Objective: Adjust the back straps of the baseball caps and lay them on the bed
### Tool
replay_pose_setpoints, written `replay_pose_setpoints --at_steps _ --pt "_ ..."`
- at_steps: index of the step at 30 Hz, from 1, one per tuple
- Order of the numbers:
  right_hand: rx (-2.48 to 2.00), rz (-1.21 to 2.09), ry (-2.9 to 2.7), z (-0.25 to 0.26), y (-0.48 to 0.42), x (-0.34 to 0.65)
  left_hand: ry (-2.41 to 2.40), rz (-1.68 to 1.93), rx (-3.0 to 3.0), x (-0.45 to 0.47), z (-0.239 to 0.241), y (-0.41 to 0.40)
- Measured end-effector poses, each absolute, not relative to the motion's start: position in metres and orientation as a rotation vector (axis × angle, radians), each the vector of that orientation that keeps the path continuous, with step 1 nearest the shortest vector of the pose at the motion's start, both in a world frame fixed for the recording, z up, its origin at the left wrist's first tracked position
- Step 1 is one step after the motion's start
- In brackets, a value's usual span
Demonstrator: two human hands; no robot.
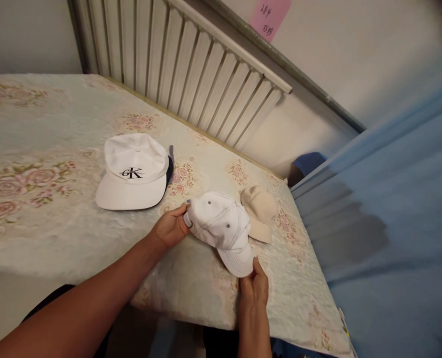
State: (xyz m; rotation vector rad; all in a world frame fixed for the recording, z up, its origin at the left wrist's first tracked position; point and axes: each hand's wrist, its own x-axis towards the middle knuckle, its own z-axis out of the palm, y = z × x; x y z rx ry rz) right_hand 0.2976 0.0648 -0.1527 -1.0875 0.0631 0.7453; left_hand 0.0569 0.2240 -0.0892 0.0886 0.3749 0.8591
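two hands on a white stitched cap

the white stitched cap (pixel 221 223) lay near the front right corner of the surface, crown up and brim pointing toward the near edge. the left hand (pixel 172 226) was closed on the back of its crown, thumb on top and fingers tucked under. the right hand (pixel 254 288) pinched the tip of the brim between thumb and fingers. just behind the cap, on its far right side and touching it, sat a beige cap (pixel 260 211). well apart to the left rested a logo cap (pixel 133 171), white with black letters, and the edge of a dark cap (pixel 169 169) showed from under its right side.

all four lay on a pale floral cover (pixel 38 219) with pink roses, spread flat and falling over the near edge. along the far side ran a white ribbed radiator (pixel 191 64) with a grey pipe (pixel 317 89) slanting above it. a pink note (pixel 269 17) was stuck on the plain wall (pixel 373 44). blue fabric (pixel 392 223) filled the right of the room.
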Motion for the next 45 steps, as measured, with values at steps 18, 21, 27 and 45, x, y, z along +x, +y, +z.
replay_pose_setpoints --at_steps 18,21,27,45 --pt "-0.637 1.072 -0.189 -0.119 0.082 0.177 0.351 0.806 0.131 0.07 -0.09 0.187" --pt "-0.655 1.033 -0.236 -0.115 0.086 0.174 0.318 0.752 0.167 0.072 -0.091 0.181" --pt "-0.683 0.993 -0.241 -0.11 0.089 0.182 0.304 0.765 0.195 0.069 -0.092 0.183" --pt "-0.737 1.075 -0.282 -0.101 0.086 0.178 0.31 0.782 0.265 0.069 -0.095 0.19"
